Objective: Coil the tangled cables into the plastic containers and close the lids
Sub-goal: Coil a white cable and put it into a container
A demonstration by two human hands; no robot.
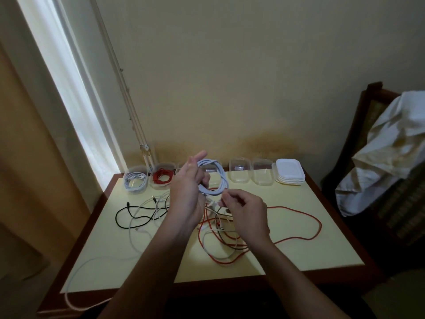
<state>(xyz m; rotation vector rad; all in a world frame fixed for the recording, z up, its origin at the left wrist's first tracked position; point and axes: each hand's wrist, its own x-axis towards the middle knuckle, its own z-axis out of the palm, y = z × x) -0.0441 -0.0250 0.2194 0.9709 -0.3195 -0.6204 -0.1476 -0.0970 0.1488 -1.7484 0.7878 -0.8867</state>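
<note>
My left grip [186, 188] holds the white coil [215, 174], right grip [247, 211] pinches its end; cream table [294, 199] abuts the wall [230, 88].

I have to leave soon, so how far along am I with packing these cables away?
Done: a white cable and a red cable sit coiled in two containers, lids not yet on. In hand: the left hand holds a white coil while the right hand pinches its tail. Left: the loose red cable, black cable and white cables on the table, two empty containers, and the stacked lids to fit.
</note>
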